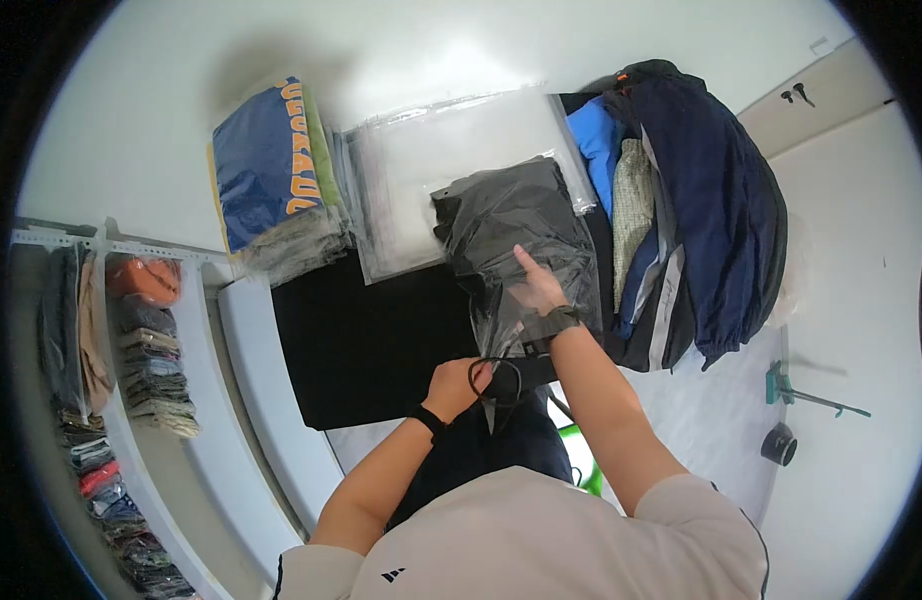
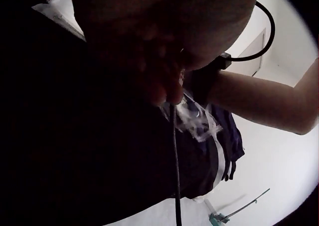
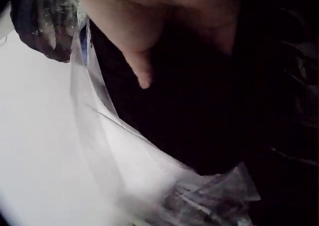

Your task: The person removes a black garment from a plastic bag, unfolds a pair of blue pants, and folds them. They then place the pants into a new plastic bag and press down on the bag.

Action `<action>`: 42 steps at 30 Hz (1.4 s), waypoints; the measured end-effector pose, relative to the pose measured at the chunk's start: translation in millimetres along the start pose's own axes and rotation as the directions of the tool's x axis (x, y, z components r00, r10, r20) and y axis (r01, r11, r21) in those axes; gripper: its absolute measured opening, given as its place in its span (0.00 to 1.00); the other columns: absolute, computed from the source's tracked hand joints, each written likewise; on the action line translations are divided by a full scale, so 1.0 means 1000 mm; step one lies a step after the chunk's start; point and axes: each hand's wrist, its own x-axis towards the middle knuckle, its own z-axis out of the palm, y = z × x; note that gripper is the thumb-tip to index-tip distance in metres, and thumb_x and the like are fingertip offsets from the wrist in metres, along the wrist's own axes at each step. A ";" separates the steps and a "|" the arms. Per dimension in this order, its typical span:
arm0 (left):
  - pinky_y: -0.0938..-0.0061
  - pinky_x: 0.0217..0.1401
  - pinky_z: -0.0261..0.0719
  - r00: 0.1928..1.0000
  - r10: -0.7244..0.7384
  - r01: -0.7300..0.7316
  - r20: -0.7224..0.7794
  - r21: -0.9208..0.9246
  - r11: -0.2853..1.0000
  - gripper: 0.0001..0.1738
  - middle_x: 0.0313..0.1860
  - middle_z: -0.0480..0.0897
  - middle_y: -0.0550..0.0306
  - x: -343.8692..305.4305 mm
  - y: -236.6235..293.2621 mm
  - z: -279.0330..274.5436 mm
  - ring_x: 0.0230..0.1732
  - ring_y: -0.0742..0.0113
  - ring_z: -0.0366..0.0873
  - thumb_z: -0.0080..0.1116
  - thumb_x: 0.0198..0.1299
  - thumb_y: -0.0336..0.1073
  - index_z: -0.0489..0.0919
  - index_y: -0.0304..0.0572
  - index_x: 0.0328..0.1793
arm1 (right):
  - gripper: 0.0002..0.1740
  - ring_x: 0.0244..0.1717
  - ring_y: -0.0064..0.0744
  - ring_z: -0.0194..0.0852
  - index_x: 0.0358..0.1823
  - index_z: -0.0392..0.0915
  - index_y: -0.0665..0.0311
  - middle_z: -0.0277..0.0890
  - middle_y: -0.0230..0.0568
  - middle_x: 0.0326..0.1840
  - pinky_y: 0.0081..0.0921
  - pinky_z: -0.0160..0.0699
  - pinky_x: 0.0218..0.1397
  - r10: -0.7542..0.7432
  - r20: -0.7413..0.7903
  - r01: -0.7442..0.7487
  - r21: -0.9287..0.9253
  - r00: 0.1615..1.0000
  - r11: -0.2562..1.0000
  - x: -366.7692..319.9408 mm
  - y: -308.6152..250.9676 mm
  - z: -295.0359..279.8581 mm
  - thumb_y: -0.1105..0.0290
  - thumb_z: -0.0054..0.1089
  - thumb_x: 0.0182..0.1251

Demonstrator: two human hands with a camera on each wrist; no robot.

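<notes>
A black folded garment (image 1: 516, 220) lies in a clear plastic bag (image 1: 571, 255) on the black-covered table (image 1: 371, 350). My left hand (image 1: 456, 388) is at the near end of the bag, its curled fingers pinching the plastic, which also shows in the left wrist view. My right hand (image 1: 538, 285) lies over the bagged garment with the thumb stretched forward; some of its fingers are hidden. In the right wrist view, the thumb (image 3: 142, 71) is straight against dark cloth, beside a loose clear plastic edge (image 3: 104, 106).
Behind the garment lies a pile of clear plastic bags (image 1: 411, 215). A stack of bagged clothes (image 1: 271, 170) stands to its left, and jackets (image 1: 706, 210) are heaped on the right. Shelves (image 1: 171, 470) with packed clothes line the left wall. A black cable loops by my left hand.
</notes>
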 end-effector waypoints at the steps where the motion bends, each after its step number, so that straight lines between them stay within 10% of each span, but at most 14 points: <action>1: 0.59 0.30 0.76 0.999 -0.035 0.035 0.038 0.002 0.999 0.14 0.24 0.79 0.46 -0.001 0.002 -0.003 0.27 0.46 0.78 0.53 0.56 0.42 0.80 0.41 0.27 | 0.40 0.53 0.42 0.71 0.70 0.55 0.52 0.69 0.50 0.58 0.37 0.68 0.57 0.186 0.109 -0.201 0.776 0.976 0.598 0.003 -0.019 -0.001 0.69 0.64 0.56; 2: 0.59 0.30 0.76 0.995 -0.071 0.071 0.076 0.005 0.997 0.13 0.24 0.79 0.46 -0.002 0.003 -0.005 0.27 0.46 0.78 0.53 0.56 0.42 0.80 0.41 0.27 | 0.43 0.47 0.39 0.75 0.71 0.51 0.47 0.72 0.52 0.53 0.30 0.70 0.54 0.208 0.320 -0.256 0.924 0.924 -0.286 0.005 -0.028 -0.001 0.74 0.62 0.55; 3: 0.59 0.30 0.76 0.995 -0.070 0.070 0.074 0.007 0.998 0.13 0.24 0.79 0.46 -0.001 0.002 -0.005 0.27 0.46 0.78 0.53 0.56 0.42 0.80 0.41 0.27 | 0.43 0.47 0.39 0.75 0.71 0.51 0.47 0.72 0.52 0.53 0.30 0.70 0.54 0.205 0.320 -0.256 0.924 0.925 -0.285 0.003 -0.029 -0.003 0.74 0.62 0.55; 4: 0.62 0.29 0.75 0.996 -0.045 0.045 0.076 0.001 0.999 0.13 0.24 0.79 0.45 -0.002 0.001 -0.004 0.26 0.47 0.77 0.54 0.56 0.40 0.80 0.38 0.27 | 0.42 0.47 0.39 0.75 0.71 0.51 0.54 0.73 0.52 0.52 0.30 0.71 0.53 0.155 0.044 -0.135 0.750 0.987 0.648 -0.001 -0.026 -0.004 0.72 0.63 0.56; 5: 0.64 0.28 0.74 0.996 -0.024 0.024 0.083 -0.008 1.000 0.13 0.24 0.78 0.43 -0.005 -0.001 -0.002 0.25 0.47 0.77 0.56 0.56 0.39 0.80 0.36 0.28 | 0.41 0.46 0.39 0.74 0.70 0.51 0.61 0.73 0.52 0.51 0.30 0.72 0.53 -0.104 -0.067 0.097 -0.111 0.992 0.989 -0.006 -0.023 -0.003 0.70 0.63 0.56; 9: 0.64 0.27 0.74 0.999 0.012 -0.013 0.053 0.015 1.000 0.12 0.25 0.79 0.44 -0.007 -0.008 -0.003 0.26 0.47 0.78 0.55 0.57 0.39 0.80 0.37 0.28 | 0.36 0.46 0.37 0.74 0.66 0.55 0.69 0.73 0.51 0.50 0.30 0.71 0.54 -0.045 0.048 0.061 -0.424 0.998 0.903 0.000 -0.014 0.010 0.66 0.61 0.59; 11: 0.64 0.26 0.72 0.999 -0.009 0.010 0.045 -0.018 1.000 0.13 0.24 0.78 0.44 -0.009 -0.007 -0.008 0.25 0.47 0.77 0.56 0.57 0.39 0.79 0.36 0.27 | 0.39 0.51 0.52 0.71 0.68 0.56 0.59 0.73 0.56 0.48 0.32 0.68 0.57 -0.044 -0.146 0.099 0.393 0.988 0.914 0.011 0.039 0.047 0.72 0.62 0.54; 14: 0.60 0.26 0.72 0.998 -0.050 0.048 0.036 0.058 0.997 0.15 0.20 0.76 0.48 -0.012 -0.012 -0.011 0.24 0.49 0.76 0.55 0.55 0.40 0.75 0.40 0.21 | 0.33 0.52 0.48 0.72 0.63 0.61 0.64 0.74 0.54 0.48 0.30 0.68 0.56 0.142 -0.074 -0.095 0.438 0.987 0.894 -0.046 -0.024 0.018 0.70 0.61 0.55; 18: 0.61 0.25 0.71 0.998 -0.042 0.047 -0.049 0.094 0.994 0.15 0.19 0.75 0.48 -0.021 -0.014 -0.028 0.23 0.50 0.75 0.56 0.54 0.39 0.72 0.40 0.19 | 0.19 0.52 0.31 0.73 0.51 0.74 0.69 0.77 0.41 0.50 0.25 0.68 0.58 -0.359 0.324 0.334 0.132 0.875 0.933 -0.117 -0.066 -0.057 0.68 0.58 0.60; 22: 0.68 0.23 0.70 0.999 0.001 -0.001 0.045 -0.021 1.000 0.15 0.18 0.76 0.52 -0.043 -0.044 -0.049 0.19 0.58 0.74 0.57 0.55 0.39 0.75 0.39 0.19 | 0.13 0.36 0.29 0.79 0.33 0.81 0.71 0.81 0.39 0.30 0.22 0.76 0.42 0.173 0.645 -0.366 0.177 0.745 0.914 -0.130 -0.050 -0.126 0.66 0.57 0.60; 26: 0.77 0.31 0.71 0.925 -0.379 0.342 0.027 -0.493 0.800 0.18 0.24 0.77 0.58 -0.021 -0.071 -0.059 0.27 0.72 0.75 0.54 0.62 0.46 0.78 0.35 0.35 | 0.23 0.34 0.26 0.75 0.42 0.78 0.70 0.78 0.36 0.33 0.20 0.73 0.39 0.295 0.123 -0.319 0.405 0.948 0.857 -0.096 0.015 -0.127 0.53 0.56 0.62; 32: 0.71 0.53 0.71 0.788 -0.564 0.571 0.246 -0.634 0.521 0.29 0.47 0.77 0.54 0.056 -0.046 -0.052 0.48 0.68 0.74 0.52 0.62 0.54 0.69 0.36 0.57 | 0.39 0.44 0.28 0.72 0.57 0.66 0.69 0.73 0.39 0.45 0.28 0.69 0.48 0.406 0.080 -0.411 0.282 0.911 0.867 -0.051 -0.004 -0.095 0.43 0.61 0.56; 35: 0.74 0.46 0.73 0.780 -0.571 0.591 0.255 -0.600 0.539 0.24 0.41 0.79 0.55 0.068 -0.054 -0.039 0.42 0.69 0.76 0.55 0.61 0.50 0.73 0.35 0.52 | 0.34 0.37 0.27 0.71 0.47 0.74 0.76 0.75 0.41 0.39 0.23 0.69 0.41 0.393 -0.163 -0.366 0.170 0.905 0.915 -0.042 0.025 -0.081 0.49 0.66 0.53; 42: 0.79 0.34 0.74 0.790 -0.581 0.555 0.194 -0.630 0.544 0.12 0.30 0.80 0.58 0.058 -0.062 -0.036 0.31 0.72 0.77 0.50 0.65 0.38 0.76 0.36 0.41 | 0.23 0.26 0.27 0.74 0.29 0.80 0.75 0.78 0.40 0.24 0.24 0.68 0.32 0.272 -0.165 -0.222 0.271 0.948 0.937 -0.046 0.042 -0.073 0.56 0.58 0.61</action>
